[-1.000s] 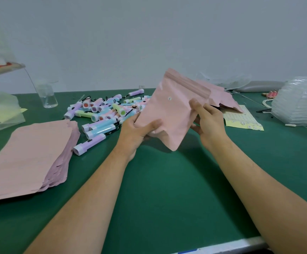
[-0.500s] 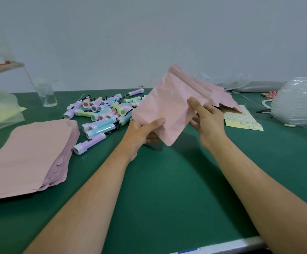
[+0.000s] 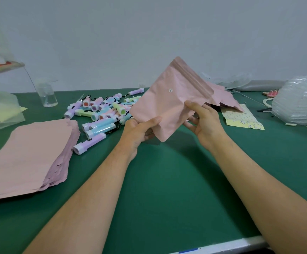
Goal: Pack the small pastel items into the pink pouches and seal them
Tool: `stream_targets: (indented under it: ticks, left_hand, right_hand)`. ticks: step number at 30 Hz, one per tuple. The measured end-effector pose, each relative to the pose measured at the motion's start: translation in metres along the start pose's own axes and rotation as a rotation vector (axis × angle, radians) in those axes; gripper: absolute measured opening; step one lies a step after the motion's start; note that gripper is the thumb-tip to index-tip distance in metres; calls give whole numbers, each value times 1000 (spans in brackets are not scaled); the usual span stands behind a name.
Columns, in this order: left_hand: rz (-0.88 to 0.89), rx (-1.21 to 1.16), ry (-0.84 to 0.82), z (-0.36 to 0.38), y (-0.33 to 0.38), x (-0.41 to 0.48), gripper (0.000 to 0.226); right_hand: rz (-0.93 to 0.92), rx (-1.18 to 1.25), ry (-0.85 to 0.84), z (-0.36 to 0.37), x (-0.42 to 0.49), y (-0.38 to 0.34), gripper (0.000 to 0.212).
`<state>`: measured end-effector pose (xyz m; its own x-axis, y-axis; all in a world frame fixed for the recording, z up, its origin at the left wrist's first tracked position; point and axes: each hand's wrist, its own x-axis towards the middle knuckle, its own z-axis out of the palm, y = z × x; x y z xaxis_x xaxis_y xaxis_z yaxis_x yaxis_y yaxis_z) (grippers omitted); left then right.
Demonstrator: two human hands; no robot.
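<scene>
The left hand grips the lower edge of 1 pink pouch; the right hand pinches its right side. The pouch is held tilted above the green table. Left of the pouch lies the pastel item pile; farther left, the flat pouch stack.

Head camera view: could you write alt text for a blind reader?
A left hand and a right hand hold a pink pouch tilted above a green table, zip strip uppermost. A heap of small pastel items lies behind it, and a stack of flat pouches sits at the left.
</scene>
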<state>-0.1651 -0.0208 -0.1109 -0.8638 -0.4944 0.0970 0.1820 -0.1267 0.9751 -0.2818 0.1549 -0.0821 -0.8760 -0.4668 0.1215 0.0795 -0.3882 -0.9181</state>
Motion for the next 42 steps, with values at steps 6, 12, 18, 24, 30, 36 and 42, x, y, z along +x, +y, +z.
stream_targets:
  ticks: [6, 12, 18, 24, 30, 36, 42]
  left_hand:
    - [36, -113, 67, 3, 2, 0, 16]
    - [120, -129, 105, 3, 2, -1, 35]
    - [150, -130, 60, -1, 0, 1, 54]
    - [72, -189, 32, -6, 3, 3, 30]
    - [42, -249, 109, -3, 0, 8, 44]
    - [42, -231, 144, -4, -3, 12, 29]
    - [36, -234, 164, -5, -3, 13, 28]
  right_hand:
    - [42, -232, -248, 8, -5, 14, 25]
    - [76, -401, -372, 34, -17, 30, 33]
    - [-65, -319, -245, 42, -17, 24, 33]
    - [-140, -211, 118, 2, 31, -22, 34]
    - [93, -471, 111, -27, 78, -31, 26]
    - [148, -483, 135, -23, 97, -31, 27]
    - [50, -339, 402, -18, 109, -19, 40]
